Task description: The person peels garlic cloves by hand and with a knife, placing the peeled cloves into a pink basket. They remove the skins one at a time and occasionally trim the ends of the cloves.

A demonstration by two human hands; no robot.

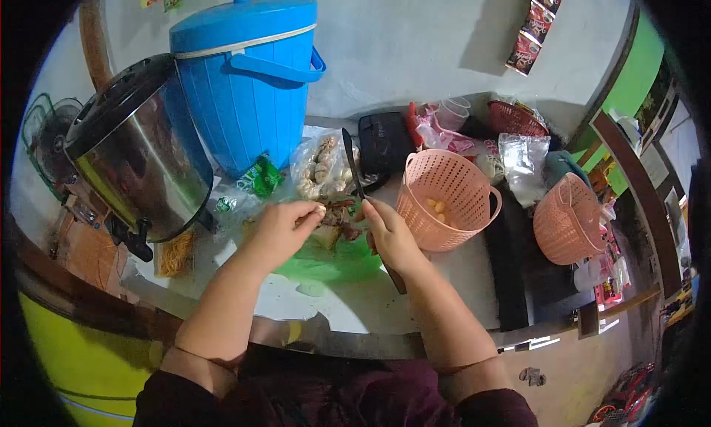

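Note:
My left hand (285,231) pinches a small pale piece (320,208), which looks like a garlic clove, above a green plastic bag (326,264) holding brownish scraps. In my right hand (391,238) is a knife (351,160), its dark blade pointing up and away and its handle end showing below the palm. Right of that hand stands a pink perforated basket (448,190) with several pale cloves (438,207) at its bottom. Behind both hands lies a clear bag of garlic bulbs (324,160).
A blue lidded bucket (244,94) and a steel dispenser (144,160) stand at the left. A black pouch (385,144) lies behind. Further right are a clear plastic bag (523,164) and a second pink basket (566,223). Sachets (535,31) hang on the wall.

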